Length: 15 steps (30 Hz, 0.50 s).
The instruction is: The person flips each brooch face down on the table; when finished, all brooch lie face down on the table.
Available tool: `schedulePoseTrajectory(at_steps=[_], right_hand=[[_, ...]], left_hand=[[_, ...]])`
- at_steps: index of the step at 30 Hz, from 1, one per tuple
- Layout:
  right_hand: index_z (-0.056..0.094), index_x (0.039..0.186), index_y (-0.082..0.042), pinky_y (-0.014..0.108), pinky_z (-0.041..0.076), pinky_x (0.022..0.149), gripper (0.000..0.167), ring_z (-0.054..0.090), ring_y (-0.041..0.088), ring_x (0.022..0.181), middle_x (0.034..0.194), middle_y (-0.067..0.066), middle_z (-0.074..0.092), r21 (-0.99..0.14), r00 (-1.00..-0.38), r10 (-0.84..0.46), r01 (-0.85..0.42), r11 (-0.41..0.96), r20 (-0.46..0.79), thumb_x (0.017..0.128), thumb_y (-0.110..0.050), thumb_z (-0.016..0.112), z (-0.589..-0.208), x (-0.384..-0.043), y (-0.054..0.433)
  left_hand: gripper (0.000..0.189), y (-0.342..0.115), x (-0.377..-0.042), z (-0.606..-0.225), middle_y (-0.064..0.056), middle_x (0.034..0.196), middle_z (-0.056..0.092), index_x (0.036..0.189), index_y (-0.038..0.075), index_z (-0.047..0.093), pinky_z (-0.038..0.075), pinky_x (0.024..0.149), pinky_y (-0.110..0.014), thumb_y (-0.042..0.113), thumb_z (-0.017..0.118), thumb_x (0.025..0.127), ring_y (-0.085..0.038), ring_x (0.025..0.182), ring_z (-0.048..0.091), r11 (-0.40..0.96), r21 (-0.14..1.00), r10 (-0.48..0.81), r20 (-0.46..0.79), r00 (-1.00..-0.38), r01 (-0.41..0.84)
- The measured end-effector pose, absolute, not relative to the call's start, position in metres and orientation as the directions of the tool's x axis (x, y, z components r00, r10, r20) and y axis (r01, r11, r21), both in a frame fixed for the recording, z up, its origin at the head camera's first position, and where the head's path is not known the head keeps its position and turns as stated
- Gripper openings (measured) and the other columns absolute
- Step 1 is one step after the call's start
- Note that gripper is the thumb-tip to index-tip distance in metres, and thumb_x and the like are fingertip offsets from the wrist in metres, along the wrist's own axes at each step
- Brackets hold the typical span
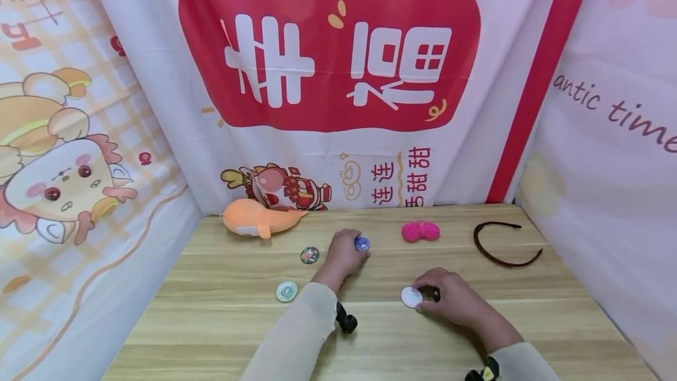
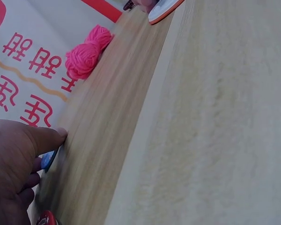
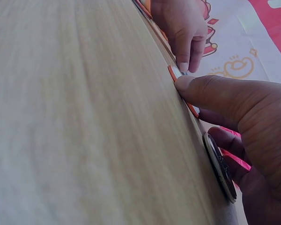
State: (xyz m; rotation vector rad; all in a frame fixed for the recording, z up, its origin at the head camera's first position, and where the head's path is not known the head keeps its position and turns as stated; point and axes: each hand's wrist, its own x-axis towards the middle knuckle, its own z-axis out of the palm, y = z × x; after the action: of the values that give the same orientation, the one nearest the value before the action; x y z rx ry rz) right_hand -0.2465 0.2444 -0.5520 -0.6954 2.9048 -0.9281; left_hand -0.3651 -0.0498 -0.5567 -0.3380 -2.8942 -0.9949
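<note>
In the head view my left hand (image 1: pixel 347 253) pinches a small blue round badge (image 1: pixel 362 244) at the middle of the table. Nearer to me and to the right, my right hand (image 1: pixel 453 298) holds a white round badge (image 1: pixel 411 297) by its edge; the right wrist view shows its orange rim. A dark round badge (image 3: pixel 220 168) stands out beneath the curled fingers of that same hand, mostly hidden from above. Left of my left forearm lie a dark patterned badge (image 1: pixel 309 254) and a pale green badge (image 1: pixel 286 291).
An orange plush whale (image 1: pixel 254 218) lies at the back left of the wooden table (image 1: pixel 381 346). Farther right are a pink yarn bundle (image 1: pixel 420 231) and a brown headband (image 1: pixel 489 251). Part of a red round thing (image 2: pixel 48 218) shows below my left hand. Printed cloths hang around the table.
</note>
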Motion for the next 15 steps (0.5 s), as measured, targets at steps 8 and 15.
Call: schedulePoseTrajectory(at_steps=[8,15], right_hand=[[0.080,0.118,-0.033,0.049,0.057,0.107,0.035,0.067,0.016,0.119,0.119,-0.016,0.073,-0.556,-0.906,-0.407,-0.399,0.729,0.118,0.087,-0.038,0.094,-0.5538,-0.2463,0.2434],[0.080,0.119,-0.034,0.049,0.057,0.109,0.035,0.066,0.014,0.120,0.120,-0.017,0.073,-0.554,-0.910,-0.399,-0.390,0.736,0.111,0.087,-0.038,0.094,-0.5550,-0.2474,0.2434]], left_hand=[[0.051,-0.0505,-0.3655,-0.5543,-0.018,0.139,0.069,0.141,0.004,0.070,0.051,0.118,-0.050,0.027,0.084,0.098,-0.036,0.132,0.062,0.768,0.593,0.213,0.119,-0.970,0.242],[0.045,-0.0499,-0.3635,-0.5525,-0.015,0.134,0.073,0.138,0.005,0.073,0.053,0.116,-0.048,0.027,0.081,0.100,-0.033,0.128,0.065,0.794,0.542,0.246,0.127,-0.961,0.275]])
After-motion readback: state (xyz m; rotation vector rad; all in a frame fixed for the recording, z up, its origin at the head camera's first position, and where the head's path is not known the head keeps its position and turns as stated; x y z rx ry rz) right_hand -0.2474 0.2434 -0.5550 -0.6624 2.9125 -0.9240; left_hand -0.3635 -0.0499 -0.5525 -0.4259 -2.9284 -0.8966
